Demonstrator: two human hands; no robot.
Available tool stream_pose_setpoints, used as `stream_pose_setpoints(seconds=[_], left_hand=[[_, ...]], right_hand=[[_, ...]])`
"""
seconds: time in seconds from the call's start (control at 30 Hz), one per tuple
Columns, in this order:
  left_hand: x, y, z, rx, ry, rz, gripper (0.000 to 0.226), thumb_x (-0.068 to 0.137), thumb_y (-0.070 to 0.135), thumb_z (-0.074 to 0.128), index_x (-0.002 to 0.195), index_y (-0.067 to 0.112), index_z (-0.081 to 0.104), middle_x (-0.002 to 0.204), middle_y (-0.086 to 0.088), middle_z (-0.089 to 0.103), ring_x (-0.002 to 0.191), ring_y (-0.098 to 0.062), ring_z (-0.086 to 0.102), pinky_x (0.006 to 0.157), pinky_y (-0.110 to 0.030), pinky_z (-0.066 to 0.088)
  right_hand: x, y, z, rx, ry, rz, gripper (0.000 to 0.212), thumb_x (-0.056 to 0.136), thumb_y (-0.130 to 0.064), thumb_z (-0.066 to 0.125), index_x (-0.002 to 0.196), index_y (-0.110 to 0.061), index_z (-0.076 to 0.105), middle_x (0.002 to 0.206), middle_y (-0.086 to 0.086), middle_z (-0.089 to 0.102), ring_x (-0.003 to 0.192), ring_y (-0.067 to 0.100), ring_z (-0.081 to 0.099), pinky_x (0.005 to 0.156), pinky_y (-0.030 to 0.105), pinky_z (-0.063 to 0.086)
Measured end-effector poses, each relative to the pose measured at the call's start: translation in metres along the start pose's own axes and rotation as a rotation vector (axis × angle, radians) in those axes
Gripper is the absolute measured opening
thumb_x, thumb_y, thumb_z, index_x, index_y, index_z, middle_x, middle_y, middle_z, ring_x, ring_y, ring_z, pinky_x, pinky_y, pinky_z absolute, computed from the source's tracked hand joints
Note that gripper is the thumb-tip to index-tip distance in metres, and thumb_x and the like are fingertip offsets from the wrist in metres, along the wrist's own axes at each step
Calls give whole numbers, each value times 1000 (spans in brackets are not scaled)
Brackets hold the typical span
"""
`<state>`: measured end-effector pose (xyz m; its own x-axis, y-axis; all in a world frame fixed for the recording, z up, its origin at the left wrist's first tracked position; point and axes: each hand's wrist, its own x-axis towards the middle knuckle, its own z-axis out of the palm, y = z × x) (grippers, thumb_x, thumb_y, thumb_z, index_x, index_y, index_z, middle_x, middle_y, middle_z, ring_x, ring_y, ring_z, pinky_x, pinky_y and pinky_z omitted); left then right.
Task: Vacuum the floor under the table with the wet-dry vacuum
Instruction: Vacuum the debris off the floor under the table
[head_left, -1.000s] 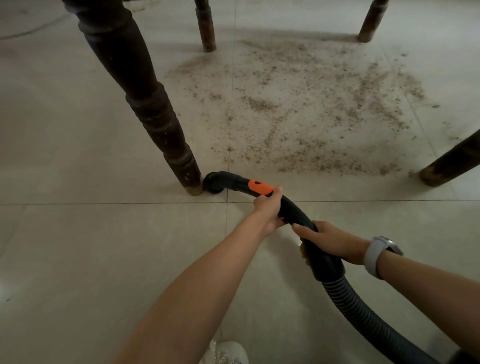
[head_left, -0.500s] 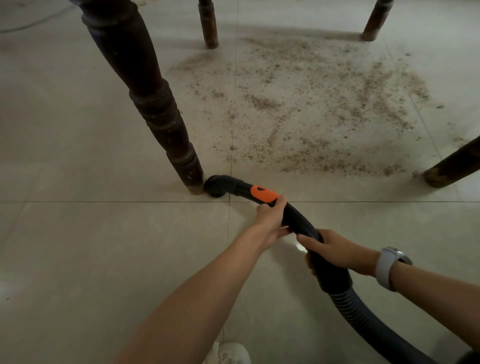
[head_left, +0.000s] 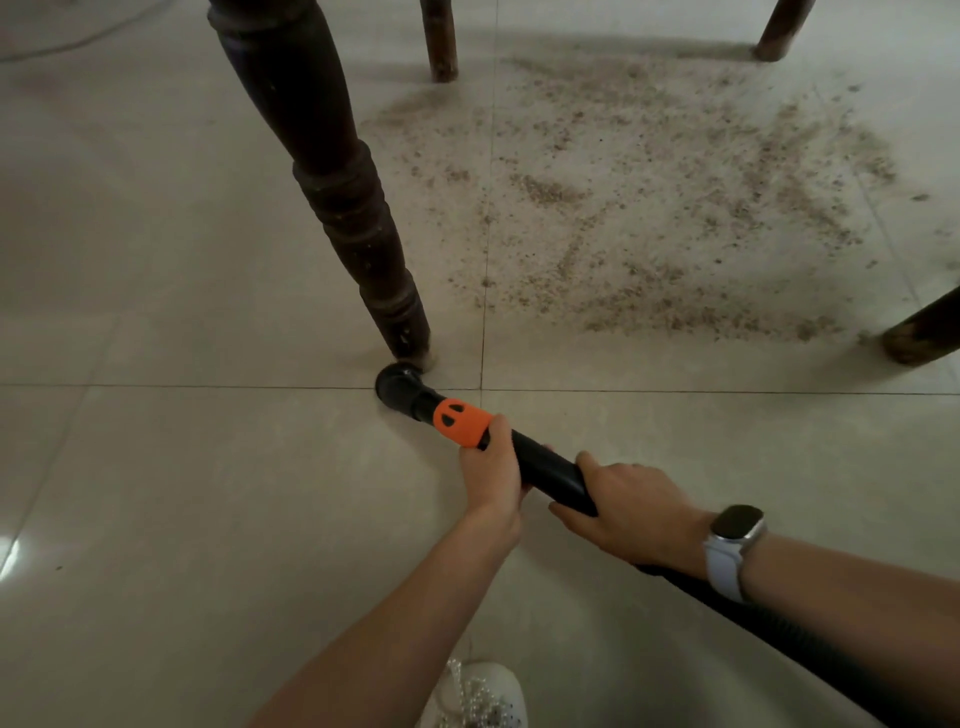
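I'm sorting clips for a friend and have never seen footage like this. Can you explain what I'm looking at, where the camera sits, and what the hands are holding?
There is no machine arm here: the camera is worn on a person's head and looks down at their own two bare hands. Both hold the black vacuum tube. The left hand has its grip just behind the orange collar; the right hand, with a watch on the wrist, grips further back, where the hose trails off. The nozzle sits on the tile floor at the foot of a dark wooden table leg. Brownish crumbs lie scattered between the legs. A white shoe shows at the bottom.
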<state>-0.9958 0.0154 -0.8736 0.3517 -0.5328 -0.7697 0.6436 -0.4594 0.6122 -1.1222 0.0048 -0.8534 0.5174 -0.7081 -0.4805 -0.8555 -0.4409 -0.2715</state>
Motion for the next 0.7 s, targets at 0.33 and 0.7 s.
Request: stream_pose_setpoints(seconds=[0.33,0.7], left_hand=[[11,35,-25,-36,115,48,33,97,28,47,122,7,42,86,-11,55,72,-24,61,79,-41,54],[-18,-24,38,144,-143,-159,44,98,34,45,131,7,32,113,-20,57,101,-36,61,79,-45,54]], right_hand=[[23,-51,-8,-22,83,-113,39,96,-45,41,117,-12,44,102,6,64,78,23,59,64,27,39],[-43,30,-10,-60,50,117,39,93,-52,39,111,-18,43,97,1,65,81,22,63,69,28,44]])
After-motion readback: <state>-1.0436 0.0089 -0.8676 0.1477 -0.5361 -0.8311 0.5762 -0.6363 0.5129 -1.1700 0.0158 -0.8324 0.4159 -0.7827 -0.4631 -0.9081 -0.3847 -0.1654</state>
